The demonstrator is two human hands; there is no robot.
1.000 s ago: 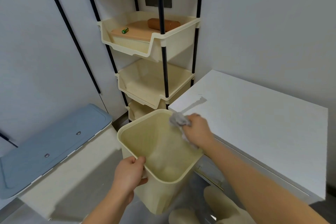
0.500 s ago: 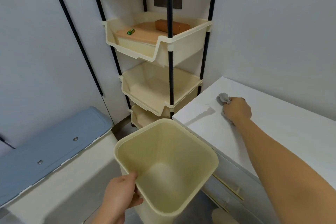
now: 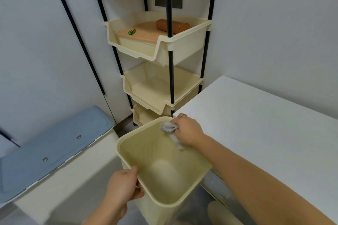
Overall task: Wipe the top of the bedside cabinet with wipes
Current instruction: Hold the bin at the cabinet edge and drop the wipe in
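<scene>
The white bedside cabinet top (image 3: 259, 126) fills the right side. My right hand (image 3: 188, 129) is at its near left corner, over the rim of a cream waste bin (image 3: 128, 157), and grips a crumpled grey wipe (image 3: 169, 127) that hangs into the bin's mouth. My left hand (image 3: 122, 186) holds the bin by its near rim, thumb inside. The bin looks empty inside.
A cream shelf rack (image 3: 164, 51) with black poles stands behind the bin; its top tray holds a brown roll (image 3: 172, 24) and a green battery (image 3: 132, 31). A blue-lidded container (image 3: 53, 144) sits at the left. Walls close in behind and at the right.
My right hand has slid the wipe from further in on the cabinet top back to the corner and over the bin. My left hand has raised the bin closer to the cabinet edge.
</scene>
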